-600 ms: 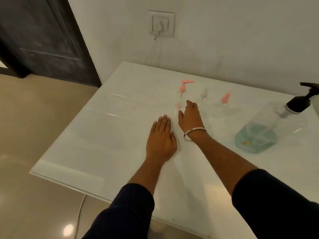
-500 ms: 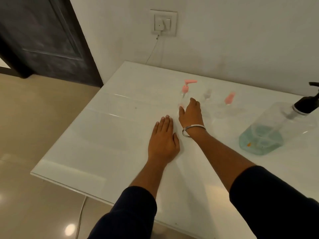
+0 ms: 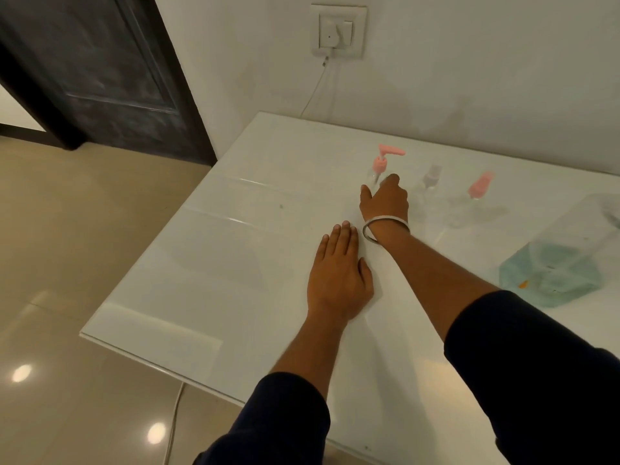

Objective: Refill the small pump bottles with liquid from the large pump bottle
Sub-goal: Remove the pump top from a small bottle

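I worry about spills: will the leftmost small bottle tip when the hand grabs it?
Probably easily. The bottle looks clear and empty, so likely light. It is narrow with a tall pink pump, so likely top-heavy. The right hand reaches low on it, which should help.

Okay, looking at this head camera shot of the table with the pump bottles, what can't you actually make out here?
- Large bottle: pump top cut off by the right edge.
- Left small bottle: lower body hidden behind the right hand; grip unclear.
- Middle bottle and right bottle: blurred, clear bodies; fill level unreadable.
- Left hand: flat on the table, palm unseen.
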